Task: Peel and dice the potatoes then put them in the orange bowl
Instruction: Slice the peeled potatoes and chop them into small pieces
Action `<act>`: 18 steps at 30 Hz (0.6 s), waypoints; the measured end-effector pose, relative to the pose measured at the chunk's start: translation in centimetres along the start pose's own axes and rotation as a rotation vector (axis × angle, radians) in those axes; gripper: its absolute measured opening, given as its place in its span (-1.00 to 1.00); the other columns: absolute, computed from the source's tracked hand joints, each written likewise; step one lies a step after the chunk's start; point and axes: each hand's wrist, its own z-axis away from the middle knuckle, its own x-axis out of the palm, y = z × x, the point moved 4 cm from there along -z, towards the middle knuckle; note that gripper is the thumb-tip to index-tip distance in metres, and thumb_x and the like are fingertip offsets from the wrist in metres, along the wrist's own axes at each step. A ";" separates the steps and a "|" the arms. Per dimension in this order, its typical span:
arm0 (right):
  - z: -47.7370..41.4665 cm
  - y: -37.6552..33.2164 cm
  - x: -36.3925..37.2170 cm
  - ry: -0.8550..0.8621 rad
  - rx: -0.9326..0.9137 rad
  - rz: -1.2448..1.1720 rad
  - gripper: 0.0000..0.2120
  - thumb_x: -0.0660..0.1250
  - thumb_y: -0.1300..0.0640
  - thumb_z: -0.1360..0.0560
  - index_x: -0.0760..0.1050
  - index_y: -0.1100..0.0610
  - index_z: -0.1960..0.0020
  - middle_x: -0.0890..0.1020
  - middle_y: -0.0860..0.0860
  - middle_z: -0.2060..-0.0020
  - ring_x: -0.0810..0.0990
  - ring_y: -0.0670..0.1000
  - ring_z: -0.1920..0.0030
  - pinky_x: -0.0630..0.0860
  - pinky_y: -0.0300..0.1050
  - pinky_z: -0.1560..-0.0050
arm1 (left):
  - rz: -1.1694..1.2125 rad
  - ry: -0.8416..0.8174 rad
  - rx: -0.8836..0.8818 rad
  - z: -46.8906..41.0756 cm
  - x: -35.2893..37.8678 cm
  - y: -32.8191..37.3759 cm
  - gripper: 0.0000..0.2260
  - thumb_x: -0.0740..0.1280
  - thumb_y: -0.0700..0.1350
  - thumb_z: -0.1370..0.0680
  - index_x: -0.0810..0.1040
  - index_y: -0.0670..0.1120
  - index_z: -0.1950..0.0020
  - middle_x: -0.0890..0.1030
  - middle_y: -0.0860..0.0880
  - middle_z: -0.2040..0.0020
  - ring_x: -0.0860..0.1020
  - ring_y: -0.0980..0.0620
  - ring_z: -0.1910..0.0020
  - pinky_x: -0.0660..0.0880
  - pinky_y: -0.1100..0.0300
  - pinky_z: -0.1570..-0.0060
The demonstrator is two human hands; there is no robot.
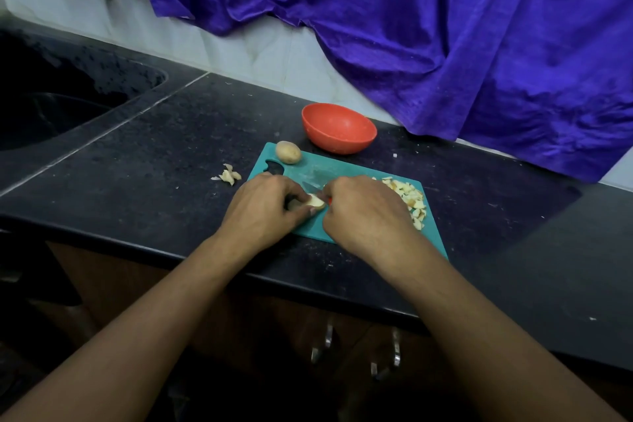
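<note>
Lying heaped on cutting board (pixel 342 166), diced potato (pixel 411 197); orange bowl (pixel 342 144) just beyond.

The potato piece (pixel 317 203) in the left hand's (pixel 263 205) grip is pale yellow. Just right of that grip a sliver of red-orange knife handle (pixel 330 200) shows, and beyond it the blade (pixel 312 186) is dull grey. Under the grip the cutting board (pixel 342 166) is plain teal. Right of the grip the diced pieces (pixel 411 199) are pale yellow and cream. Beyond the grip, 1 unpeeled potato (pixel 288 152) is tan-brown and the bowl (pixel 339 128) orange-red. Left of the grip the peelings (pixel 229 176) are yellowish-cream. The worktop (pixel 171 147) is black with fine pale speckles. Far beyond, the cloth (pixel 445 27) is violet-blue, the tiles (pixel 257 51) white.
</note>
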 end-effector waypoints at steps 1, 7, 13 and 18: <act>-0.3 -0.2 0.0 0.000 0.000 0.007 -0.72 0.26 0.13 -0.58 0.57 0.02 -0.25 0.50 0.00 0.10 0.47 0.09 0.10 0.38 -0.04 0.15 | 0.002 -0.004 -0.006 0.0 0.0 0.0 -0.69 0.36 0.24 -0.46 0.72 0.12 -0.07 0.67 0.16 0.13 0.54 0.08 0.04 0.52 0.04 0.00; -1.3 -0.2 -0.1 0.001 -0.006 0.036 -0.80 0.27 0.12 -0.56 0.57 0.04 -0.16 0.39 -0.02 0.21 0.41 0.10 0.12 0.34 -0.04 0.15 | 0.015 -0.002 -0.018 -0.1 0.1 -0.3 -0.78 0.44 0.17 -0.47 0.73 0.12 -0.04 0.68 0.16 0.11 0.55 0.10 0.06 0.55 0.02 0.00; -0.7 -0.4 0.7 0.024 -0.019 0.027 -0.77 0.28 0.14 -0.57 0.56 0.07 -0.22 0.57 0.06 0.04 0.56 0.14 0.01 0.36 -0.03 0.14 | 0.019 -0.024 -0.031 -0.2 0.2 -0.3 -0.63 0.29 0.29 -0.39 0.72 0.13 -0.01 0.69 0.16 0.09 0.59 0.10 0.03 0.58 -0.03 -0.02; 2.9 0.3 5.1 0.129 -0.059 -0.012 -0.44 0.20 0.12 -0.64 0.19 0.03 -0.62 0.61 0.04 -0.03 0.62 0.10 0.01 0.39 -0.03 0.16 | -0.036 0.011 -0.044 -0.3 0.4 -1.0 -0.72 0.44 0.31 -0.43 0.70 0.22 -0.04 0.69 0.20 -0.04 0.57 0.15 -0.11 0.57 -0.02 -0.10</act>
